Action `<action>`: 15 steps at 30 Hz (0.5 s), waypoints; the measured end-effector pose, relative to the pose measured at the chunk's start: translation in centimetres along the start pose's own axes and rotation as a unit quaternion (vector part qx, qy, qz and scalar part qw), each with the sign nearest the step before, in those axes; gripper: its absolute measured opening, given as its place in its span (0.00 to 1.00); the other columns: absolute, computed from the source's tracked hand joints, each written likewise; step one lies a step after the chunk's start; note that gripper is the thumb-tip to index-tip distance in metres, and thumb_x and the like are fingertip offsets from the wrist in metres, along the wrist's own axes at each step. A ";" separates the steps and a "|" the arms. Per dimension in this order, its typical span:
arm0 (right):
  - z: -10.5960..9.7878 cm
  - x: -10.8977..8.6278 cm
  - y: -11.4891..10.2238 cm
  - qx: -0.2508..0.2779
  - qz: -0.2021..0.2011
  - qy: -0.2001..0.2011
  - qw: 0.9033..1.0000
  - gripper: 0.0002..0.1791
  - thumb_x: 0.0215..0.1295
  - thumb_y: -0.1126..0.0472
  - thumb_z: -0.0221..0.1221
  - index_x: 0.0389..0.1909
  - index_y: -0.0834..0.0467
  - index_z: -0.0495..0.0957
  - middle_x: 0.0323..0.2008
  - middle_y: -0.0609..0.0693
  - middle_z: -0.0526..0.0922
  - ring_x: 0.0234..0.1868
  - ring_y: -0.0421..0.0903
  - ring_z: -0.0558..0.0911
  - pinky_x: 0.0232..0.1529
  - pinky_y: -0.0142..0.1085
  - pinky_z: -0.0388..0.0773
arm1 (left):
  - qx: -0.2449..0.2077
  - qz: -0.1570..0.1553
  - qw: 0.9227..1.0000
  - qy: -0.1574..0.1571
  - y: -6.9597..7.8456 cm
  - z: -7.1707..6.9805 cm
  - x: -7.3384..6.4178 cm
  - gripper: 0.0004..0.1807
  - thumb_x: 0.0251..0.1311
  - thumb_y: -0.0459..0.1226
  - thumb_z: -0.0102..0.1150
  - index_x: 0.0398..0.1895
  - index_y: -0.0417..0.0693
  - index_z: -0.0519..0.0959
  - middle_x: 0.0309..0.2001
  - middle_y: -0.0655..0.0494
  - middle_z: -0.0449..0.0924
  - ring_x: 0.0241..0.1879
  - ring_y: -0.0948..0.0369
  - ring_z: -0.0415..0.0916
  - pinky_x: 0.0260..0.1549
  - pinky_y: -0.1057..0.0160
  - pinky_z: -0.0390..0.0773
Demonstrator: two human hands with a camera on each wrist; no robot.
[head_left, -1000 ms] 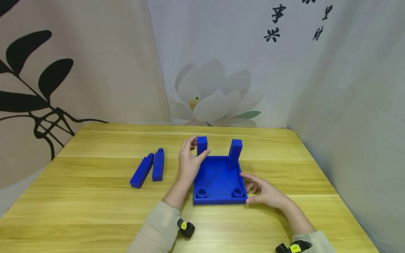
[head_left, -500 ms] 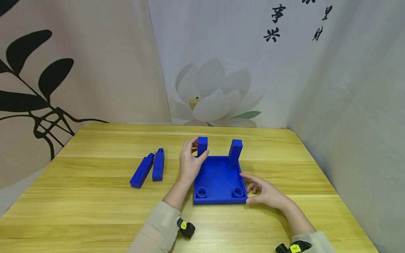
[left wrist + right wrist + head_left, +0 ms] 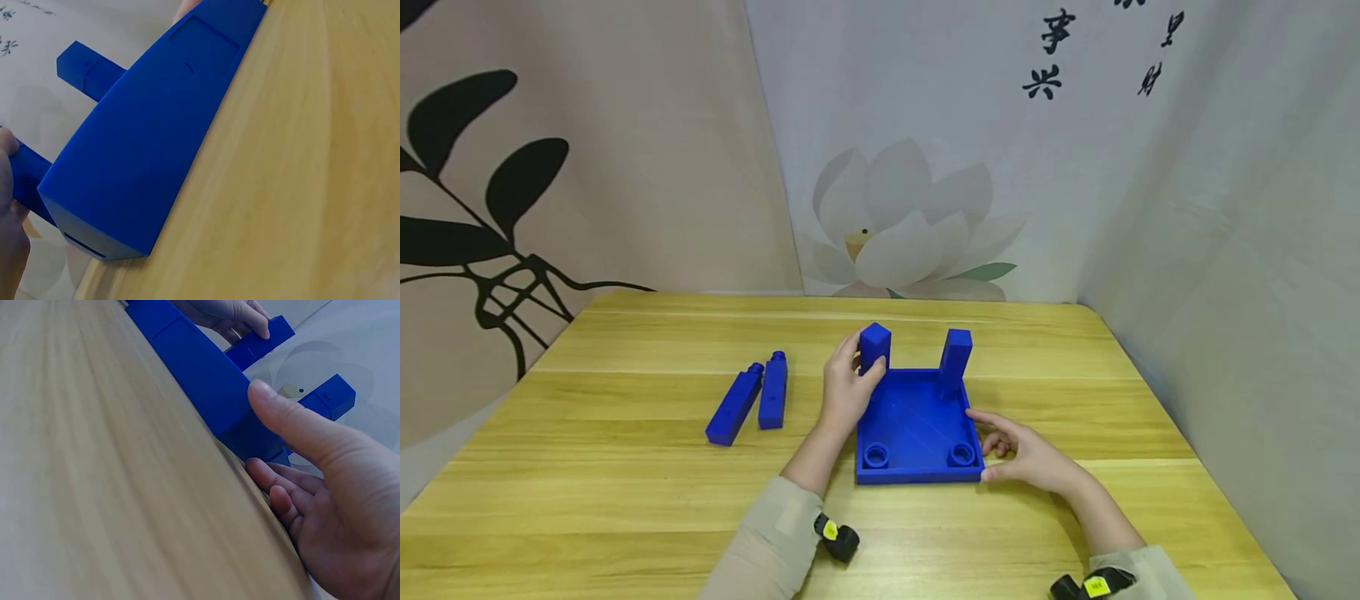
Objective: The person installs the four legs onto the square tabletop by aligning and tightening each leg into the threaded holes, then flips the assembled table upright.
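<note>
A shallow blue square tray (image 3: 917, 477) lies on the table with its low rim upward. At its far left corner my left hand (image 3: 844, 392) grips an upright square blue post (image 3: 875, 343), thumb on the near side and fingers behind. The post's lower end is hidden by the hand. A second blue post (image 3: 955, 358) stands at the far right corner, leaning slightly. Threaded round sockets (image 3: 876, 456) show in both near corners. My right hand (image 3: 1030, 457) holds the tray's right side, thumb at the near corner and index fingertip further along the wall.
Two loose blue posts with threaded ends, one (image 3: 735, 407) nearer and one (image 3: 772, 392) beside it, lie left of the tray on the wooden table (image 3: 625, 500). Behind the table hangs a printed cloth backdrop (image 3: 700, 167).
The post in my left hand has turned about its upright axis, so one edge now faces me instead of a flat side. The tray and right hand stay in place.
</note>
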State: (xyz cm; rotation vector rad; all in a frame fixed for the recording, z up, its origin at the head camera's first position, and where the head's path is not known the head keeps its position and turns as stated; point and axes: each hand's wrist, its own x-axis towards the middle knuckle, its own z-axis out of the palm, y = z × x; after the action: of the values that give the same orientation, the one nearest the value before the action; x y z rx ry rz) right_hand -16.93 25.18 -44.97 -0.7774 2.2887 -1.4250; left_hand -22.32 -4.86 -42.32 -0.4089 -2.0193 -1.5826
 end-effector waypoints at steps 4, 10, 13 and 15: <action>0.0 0.1 0.0 0.003 0.000 0.000 1.000 0.47 0.54 0.63 0.70 0.72 0.59 0.57 0.39 0.56 0.79 0.42 0.52 0.75 0.40 0.31 0.70 | -0.007 -0.001 1.000 -0.012 0.3 -0.2 0.1 0.24 0.59 0.26 0.61 0.60 0.34 0.71 0.55 0.39 0.75 0.54 0.49 0.74 0.49 0.52 0.77; 0.0 0.1 -0.1 0.003 -0.001 0.002 1.000 0.47 0.53 0.63 0.70 0.72 0.59 0.57 0.39 0.56 0.79 0.41 0.52 0.75 0.39 0.31 0.70 | -0.012 -0.013 1.000 -0.026 0.3 -0.4 0.1 0.26 0.60 0.27 0.60 0.63 0.35 0.69 0.58 0.40 0.73 0.55 0.50 0.73 0.51 0.54 0.76; 0.0 0.0 -0.1 0.001 0.002 0.004 1.000 0.47 0.53 0.62 0.71 0.72 0.59 0.57 0.39 0.55 0.79 0.41 0.53 0.75 0.40 0.31 0.70 | -0.012 -0.017 0.999 -0.028 0.0 -0.3 0.1 0.28 0.60 0.28 0.60 0.64 0.36 0.68 0.59 0.41 0.72 0.55 0.49 0.73 0.52 0.53 0.75; 0.0 0.0 0.0 0.001 0.003 0.004 1.000 0.46 0.53 0.62 0.71 0.72 0.58 0.57 0.39 0.55 0.79 0.41 0.52 0.75 0.40 0.31 0.70 | -0.011 -0.019 0.999 -0.024 0.1 -0.3 0.0 0.28 0.59 0.28 0.61 0.64 0.35 0.68 0.59 0.41 0.72 0.55 0.48 0.74 0.53 0.51 0.74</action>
State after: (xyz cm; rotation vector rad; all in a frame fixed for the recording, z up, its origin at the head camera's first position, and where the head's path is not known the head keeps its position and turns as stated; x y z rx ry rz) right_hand -16.89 25.16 -44.95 -0.7657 2.2943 -1.4297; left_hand -22.24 -5.18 -42.19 -0.4237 -2.0595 -1.6329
